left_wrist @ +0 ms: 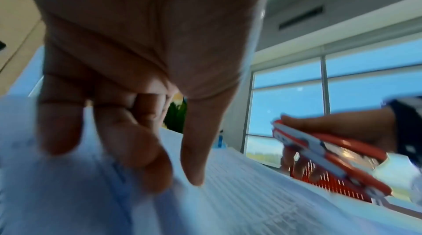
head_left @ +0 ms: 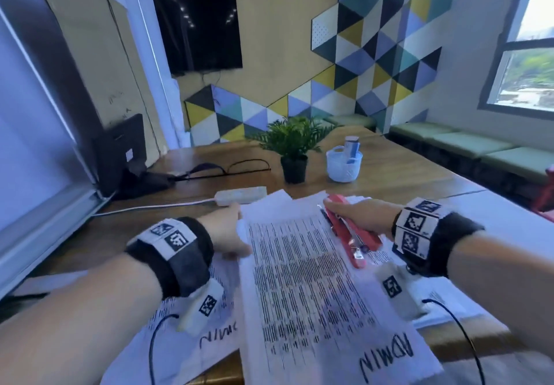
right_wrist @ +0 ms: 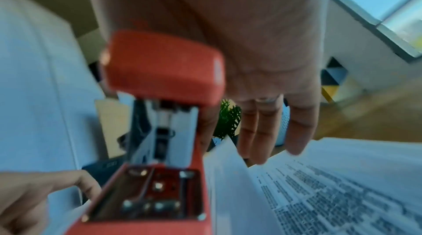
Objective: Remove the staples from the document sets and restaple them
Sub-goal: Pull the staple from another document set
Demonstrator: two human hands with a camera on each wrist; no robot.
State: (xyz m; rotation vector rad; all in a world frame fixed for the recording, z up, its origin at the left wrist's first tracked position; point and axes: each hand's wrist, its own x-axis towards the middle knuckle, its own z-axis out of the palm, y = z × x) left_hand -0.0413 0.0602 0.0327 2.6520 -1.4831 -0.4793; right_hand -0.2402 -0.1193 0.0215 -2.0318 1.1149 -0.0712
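Observation:
A printed document set (head_left: 305, 279) marked "ADMIN" lies in front of me on the wooden table (head_left: 404, 169). My left hand (head_left: 224, 231) pinches its upper left edge, thumb on the printed page (left_wrist: 251, 193) and fingers (left_wrist: 137, 157) curled at the edge. My right hand (head_left: 359, 214) grips a red stapler (head_left: 349, 234) just above the set's upper right part. The left wrist view shows the stapler (left_wrist: 331, 156) tilted, its front end toward the page. In the right wrist view the stapler (right_wrist: 160, 69) sits against the palm, jaws parted, fingers (right_wrist: 262, 130) hanging over the text (right_wrist: 331, 184).
A second "ADMIN" set (head_left: 209, 333) lies under my left wrist, and more sheets (head_left: 449, 294) lie to the right. Behind the papers are a white power strip (head_left: 239, 197), a potted plant (head_left: 293, 145), a white basket (head_left: 344, 164) and black cables (head_left: 239, 166).

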